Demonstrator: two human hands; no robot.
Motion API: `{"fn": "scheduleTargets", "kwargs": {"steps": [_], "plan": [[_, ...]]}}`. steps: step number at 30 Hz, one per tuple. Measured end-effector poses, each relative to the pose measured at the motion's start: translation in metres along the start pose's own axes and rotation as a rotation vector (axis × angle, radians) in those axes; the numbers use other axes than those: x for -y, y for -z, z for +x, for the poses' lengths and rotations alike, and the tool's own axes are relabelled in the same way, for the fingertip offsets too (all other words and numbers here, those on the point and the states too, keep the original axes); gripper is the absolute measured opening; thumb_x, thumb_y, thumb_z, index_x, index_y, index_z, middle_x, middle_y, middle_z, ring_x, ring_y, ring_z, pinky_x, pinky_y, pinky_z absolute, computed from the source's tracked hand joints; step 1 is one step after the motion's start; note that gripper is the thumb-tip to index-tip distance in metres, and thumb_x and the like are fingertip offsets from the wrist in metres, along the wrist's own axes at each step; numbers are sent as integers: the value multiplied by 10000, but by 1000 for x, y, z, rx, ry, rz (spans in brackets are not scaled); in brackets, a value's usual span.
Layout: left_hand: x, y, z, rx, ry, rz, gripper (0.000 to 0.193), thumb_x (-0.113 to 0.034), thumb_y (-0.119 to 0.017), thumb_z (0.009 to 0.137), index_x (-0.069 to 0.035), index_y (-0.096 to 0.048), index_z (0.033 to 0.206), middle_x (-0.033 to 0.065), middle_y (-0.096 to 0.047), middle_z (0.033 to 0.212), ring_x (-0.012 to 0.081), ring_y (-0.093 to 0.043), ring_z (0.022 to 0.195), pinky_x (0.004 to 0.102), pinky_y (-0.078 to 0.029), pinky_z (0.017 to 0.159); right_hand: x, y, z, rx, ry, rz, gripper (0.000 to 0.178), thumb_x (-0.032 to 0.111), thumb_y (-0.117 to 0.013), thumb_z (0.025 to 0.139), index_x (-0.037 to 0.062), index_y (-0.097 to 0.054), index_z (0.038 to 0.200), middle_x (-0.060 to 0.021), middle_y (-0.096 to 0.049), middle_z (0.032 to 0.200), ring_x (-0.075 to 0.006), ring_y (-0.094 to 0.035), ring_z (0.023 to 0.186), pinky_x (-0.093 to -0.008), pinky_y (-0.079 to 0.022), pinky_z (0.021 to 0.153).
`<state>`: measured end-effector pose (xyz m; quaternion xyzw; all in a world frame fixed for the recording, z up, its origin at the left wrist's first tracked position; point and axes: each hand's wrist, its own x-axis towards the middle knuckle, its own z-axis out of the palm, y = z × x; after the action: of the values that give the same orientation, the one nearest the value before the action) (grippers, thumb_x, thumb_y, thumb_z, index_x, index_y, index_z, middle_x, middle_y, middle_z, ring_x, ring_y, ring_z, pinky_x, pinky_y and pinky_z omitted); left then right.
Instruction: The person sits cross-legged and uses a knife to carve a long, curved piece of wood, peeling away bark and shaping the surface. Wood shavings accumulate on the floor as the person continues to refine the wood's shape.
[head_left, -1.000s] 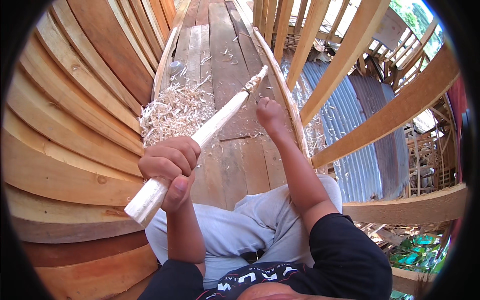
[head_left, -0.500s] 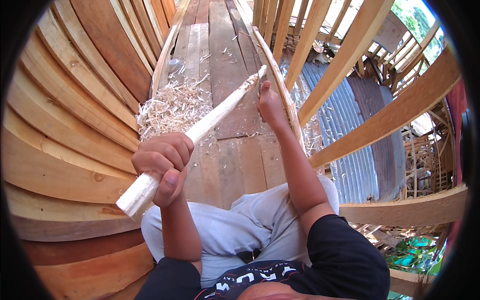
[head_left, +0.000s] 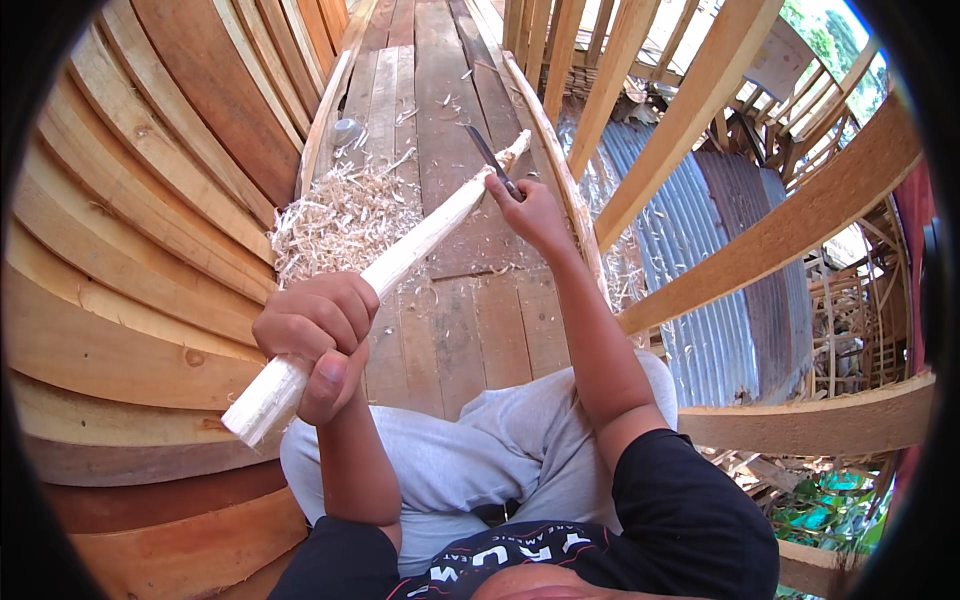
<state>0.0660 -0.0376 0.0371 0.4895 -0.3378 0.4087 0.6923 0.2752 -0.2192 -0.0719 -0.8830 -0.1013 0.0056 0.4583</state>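
Observation:
A pale, peeled wooden stick (head_left: 425, 238) slants from lower left to upper right above my lap. My left hand (head_left: 318, 335) is closed tightly round its thick lower part, with the cut end sticking out past the fist. Near the far, narrower end, my right hand (head_left: 530, 212) grips the handle of a knife (head_left: 484, 150). Its dark blade crosses the stick and points up and to the left. The stick's tip, beyond the blade, looks rougher and browner.
Wood shavings (head_left: 345, 220) lie heaped on the plank floor (head_left: 450, 330), beside a small clear cup (head_left: 347, 131). A board wall (head_left: 140, 250) rises on the left. Wooden railing slats (head_left: 690, 130) stand on the right, with corrugated metal sheets (head_left: 690, 280) beyond them.
The knife blade has turned into plain view across the stick, as my right hand shifted slightly left and rotated. My left hand and the stick have moved a little left.

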Motion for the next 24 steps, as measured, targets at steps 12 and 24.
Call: {"fn": "scheduleTargets", "kwargs": {"steps": [12,24], "plan": [[-9,-3,6,47,14,2,279,-114,-608,682,-110,-380,521,-5,-364,411,127,-338,335,283,-350,396,26,15,-8,136,-160,-119,728,637,-492,889,-34,-578,620,-151,-565,582,-267,-568,577,-401,-457,600],[-10,-5,5,91,37,35,296,-127,-608,687,-107,-376,504,-6,-359,395,134,-355,322,284,-366,388,17,20,0,559,-563,572,604,619,-453,924,189,-266,543,66,-194,464,-82,-125,357,-282,-97,348]]}}
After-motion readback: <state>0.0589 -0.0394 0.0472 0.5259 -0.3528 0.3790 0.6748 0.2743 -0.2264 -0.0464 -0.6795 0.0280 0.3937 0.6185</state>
